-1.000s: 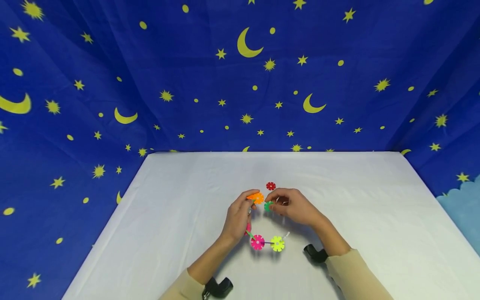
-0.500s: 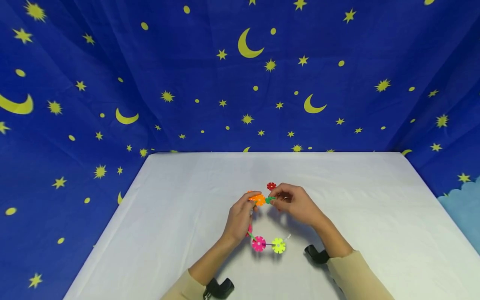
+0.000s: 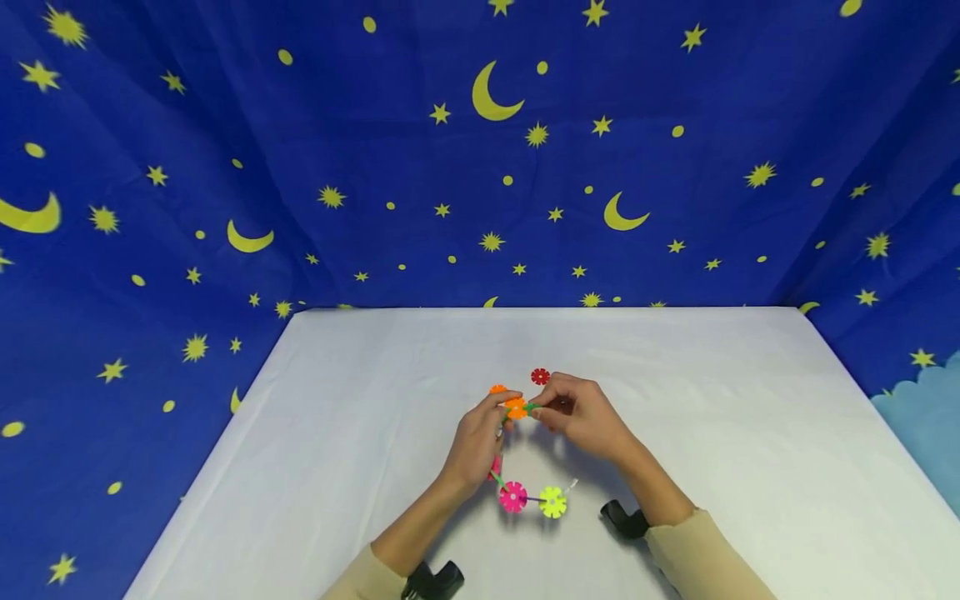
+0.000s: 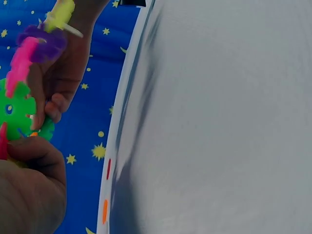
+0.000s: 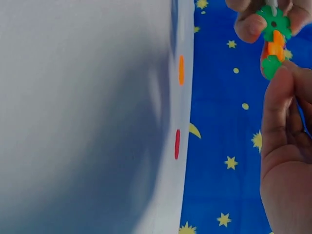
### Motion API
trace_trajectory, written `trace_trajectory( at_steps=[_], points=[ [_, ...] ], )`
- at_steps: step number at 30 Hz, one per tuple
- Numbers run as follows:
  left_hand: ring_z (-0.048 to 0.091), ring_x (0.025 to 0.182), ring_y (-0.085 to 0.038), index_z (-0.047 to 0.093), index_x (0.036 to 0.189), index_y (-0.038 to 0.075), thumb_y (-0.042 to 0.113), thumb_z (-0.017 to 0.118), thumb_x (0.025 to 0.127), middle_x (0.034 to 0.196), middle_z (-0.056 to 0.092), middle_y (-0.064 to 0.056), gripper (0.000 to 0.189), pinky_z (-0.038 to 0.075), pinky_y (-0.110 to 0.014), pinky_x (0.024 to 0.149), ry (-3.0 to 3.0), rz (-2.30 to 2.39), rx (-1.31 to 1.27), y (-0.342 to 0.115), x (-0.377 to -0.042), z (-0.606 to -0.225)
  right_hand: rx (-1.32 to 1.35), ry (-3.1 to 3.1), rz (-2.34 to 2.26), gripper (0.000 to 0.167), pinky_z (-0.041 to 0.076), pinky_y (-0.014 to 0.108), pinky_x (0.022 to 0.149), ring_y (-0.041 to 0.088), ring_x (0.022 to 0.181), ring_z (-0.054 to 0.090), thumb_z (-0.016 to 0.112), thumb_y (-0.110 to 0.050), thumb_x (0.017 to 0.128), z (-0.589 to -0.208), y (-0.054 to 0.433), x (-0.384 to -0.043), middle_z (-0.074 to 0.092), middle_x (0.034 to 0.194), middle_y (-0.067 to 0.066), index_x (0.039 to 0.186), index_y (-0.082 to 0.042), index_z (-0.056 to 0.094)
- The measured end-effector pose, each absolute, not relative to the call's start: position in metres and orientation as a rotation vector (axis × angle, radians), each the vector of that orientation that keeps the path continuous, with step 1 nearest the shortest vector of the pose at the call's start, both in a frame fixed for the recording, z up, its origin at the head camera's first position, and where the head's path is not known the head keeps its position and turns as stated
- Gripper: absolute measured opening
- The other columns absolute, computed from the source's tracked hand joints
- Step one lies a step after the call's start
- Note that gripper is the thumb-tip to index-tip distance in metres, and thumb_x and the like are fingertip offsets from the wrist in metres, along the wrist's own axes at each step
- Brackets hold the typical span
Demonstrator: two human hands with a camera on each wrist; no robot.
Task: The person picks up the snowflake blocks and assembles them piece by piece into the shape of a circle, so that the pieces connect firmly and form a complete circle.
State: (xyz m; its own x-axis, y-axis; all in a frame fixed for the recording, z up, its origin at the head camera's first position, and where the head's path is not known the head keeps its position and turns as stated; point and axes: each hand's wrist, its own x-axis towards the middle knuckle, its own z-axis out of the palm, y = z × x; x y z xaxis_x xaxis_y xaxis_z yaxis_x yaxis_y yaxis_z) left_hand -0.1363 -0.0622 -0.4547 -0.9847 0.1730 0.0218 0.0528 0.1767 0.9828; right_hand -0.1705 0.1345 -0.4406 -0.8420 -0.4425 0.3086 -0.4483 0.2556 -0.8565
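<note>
A chain of interlocking notched plastic discs hangs from my left hand [image 3: 472, 437], whose fingers and thumb grip it by an orange disc [image 3: 516, 408]. My right hand [image 3: 588, 417] pinches a green disc [image 5: 271, 67] between thumb and index finger, against the orange disc's edge. Lower in the chain, a pink disc [image 3: 513, 497] and a yellow disc [image 3: 552, 502] face the head camera, with a thin purple disc edge-on between them. A white disc juts from the yellow one. In the left wrist view a larger-looking green disc [image 4: 17, 109] sits near the left thumb. The left fingers partly hide the chain.
On the white tabletop [image 3: 360, 433] a loose red disc [image 3: 540, 377] lies just beyond my right fingers, and a loose orange disc [image 3: 498, 389] beyond the left ones. A blue curtain [image 3: 412, 167] with yellow stars and moons surrounds the table at the back and sides.
My right hand has brought the green disc leftward to the orange disc's edge and turned it nearly edge-on. The left hand has kept its grip on the chain.
</note>
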Motion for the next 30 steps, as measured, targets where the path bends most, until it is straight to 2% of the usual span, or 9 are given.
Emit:
trace_trajectory(
  at_steps=[5,11,14,17,20,22,24,27,30],
  points=[
    [0.034,0.046,-0.011,0.060,0.126,0.022,0.024,0.034,0.103,0.092,0.060,-0.019,0.035,0.034,-0.024,0.040,2.379,1.893,0.242,-0.064,-0.136,-0.455,0.843,-2.511,1.638,0.011,0.053,0.030,0.059,0.015,0.064,0.060,0.072,-0.002,0.084,-0.437,0.131,-0.168,0.061,0.081,-0.004,0.086,-0.013,0.072],
    [0.041,0.047,-0.011,0.061,0.126,0.017,0.029,0.041,0.101,0.104,0.062,-0.005,0.034,0.040,-0.028,0.051,2.568,1.648,0.301,-0.072,-0.139,-0.445,0.836,-2.543,1.631,0.013,0.053,0.030,0.059,0.015,0.067,0.059,0.073,-0.006,0.086,-0.436,0.129,-0.169,0.063,0.084,-0.005,0.090,-0.019,0.072],
    [0.046,0.044,-0.013,0.060,0.127,0.016,0.026,0.043,0.099,0.113,0.059,-0.004,0.035,0.042,-0.030,0.048,2.572,1.601,0.311,-0.079,-0.140,-0.439,0.857,-2.561,1.639,0.012,0.053,0.030,0.060,0.015,0.067,0.059,0.072,-0.009,0.087,-0.438,0.125,-0.170,0.062,0.085,-0.005,0.093,-0.020,0.071],
    [0.044,0.041,-0.013,0.056,0.134,0.019,0.022,0.041,0.098,0.116,0.059,-0.004,0.039,0.041,-0.030,0.042,2.563,1.593,0.307,-0.082,-0.142,-0.435,0.859,-2.568,1.642,0.012,0.054,0.030,0.061,0.015,0.067,0.059,0.070,-0.010,0.088,-0.438,0.121,-0.170,0.062,0.085,-0.005,0.095,-0.019,0.071],
    [0.038,0.038,-0.011,0.056,0.135,0.023,0.020,0.040,0.099,0.083,0.062,-0.001,0.040,0.038,-0.029,0.040,2.561,1.606,0.303,-0.082,-0.143,-0.434,0.825,-2.570,1.663,0.012,0.054,0.031,0.060,0.016,0.066,0.060,0.070,-0.009,0.088,-0.438,0.120,-0.169,0.063,0.084,-0.003,0.096,-0.017,0.071],
    [0.036,0.036,-0.011,0.060,0.129,0.025,0.020,0.041,0.098,0.061,0.054,0.000,0.037,0.036,-0.028,0.039,2.546,1.641,0.288,-0.082,-0.144,-0.434,0.809,-2.566,1.691,0.012,0.054,0.031,0.060,0.017,0.066,0.060,0.070,-0.008,0.088,-0.438,0.119,-0.170,0.064,0.084,-0.002,0.097,-0.016,0.070],
    [0.036,0.036,-0.012,0.064,0.122,0.025,0.020,0.043,0.097,0.049,0.044,-0.002,0.033,0.034,-0.027,0.036,2.507,1.695,0.259,-0.084,-0.145,-0.434,0.798,-2.561,1.730,0.012,0.055,0.032,0.060,0.018,0.067,0.061,0.070,-0.009,0.088,-0.438,0.119,-0.171,0.064,0.084,-0.001,0.097,-0.015,0.070],
    [0.039,0.036,-0.013,0.065,0.117,0.023,0.018,0.044,0.097,0.069,0.059,-0.008,0.030,0.034,-0.026,0.036,2.450,1.775,0.214,-0.087,-0.147,-0.434,0.792,-2.553,1.761,0.012,0.055,0.033,0.063,0.019,0.072,0.061,0.070,-0.009,0.087,-0.438,0.119,-0.173,0.064,0.086,-0.001,0.097,-0.016,0.069],
    [0.040,0.037,-0.012,0.065,0.119,0.019,0.017,0.043,0.098,0.093,0.064,-0.012,0.030,0.035,-0.026,0.036,2.406,1.831,0.172,-0.091,-0.148,-0.432,0.778,-2.566,1.758,0.012,0.055,0.032,0.066,0.019,0.075,0.061,0.071,-0.010,0.087,-0.439,0.119,-0.176,0.064,0.086,0.000,0.097,-0.015,0.070]
  ],
)
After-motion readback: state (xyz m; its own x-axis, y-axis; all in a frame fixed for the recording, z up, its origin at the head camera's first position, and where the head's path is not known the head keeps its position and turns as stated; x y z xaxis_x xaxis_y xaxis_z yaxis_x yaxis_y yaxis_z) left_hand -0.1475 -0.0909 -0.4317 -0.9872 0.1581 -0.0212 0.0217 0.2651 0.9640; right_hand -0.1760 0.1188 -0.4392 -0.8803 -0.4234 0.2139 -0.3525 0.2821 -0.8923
